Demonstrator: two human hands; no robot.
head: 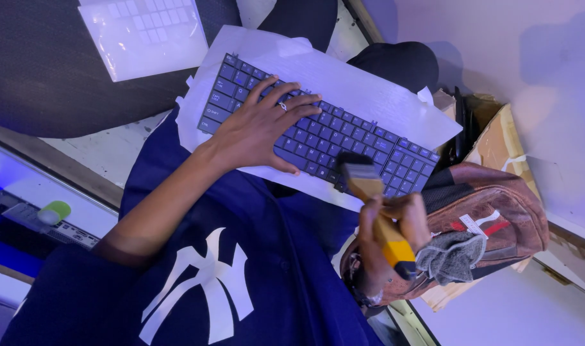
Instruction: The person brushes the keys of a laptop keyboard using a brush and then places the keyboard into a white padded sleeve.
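Two hands work over a dark keyboard point(331, 131) that lies on a white sheet point(369, 90), the sheet resting across the person's lap. The left hand point(263, 125) lies flat on the left part of the keyboard with its fingers spread over the keys; a ring shows on one finger. The right hand point(392, 221) is closed around the wooden handle of a flat paintbrush point(369, 198). The brush is held tilted, its dark bristles touching or just above the near edge of the keyboard toward its right end; contact cannot be told. The handle's yellow and dark end points away from the keyboard, toward the person. Just beside the right hand sits a brown backpack point(504, 211) with a grey cloth point(452, 256) draped on it. Behind the backpack stands a cardboard box point(497, 144) against a pale wall. A white keyboard point(142, 32) lies on a dark mat point(42, 70) at the upper left, well apart from both hands. At the left edge, a pale green object point(54, 211) sits on a device; its kind cannot be told. The person wears a dark blue shirt point(241, 275) with a white emblem.
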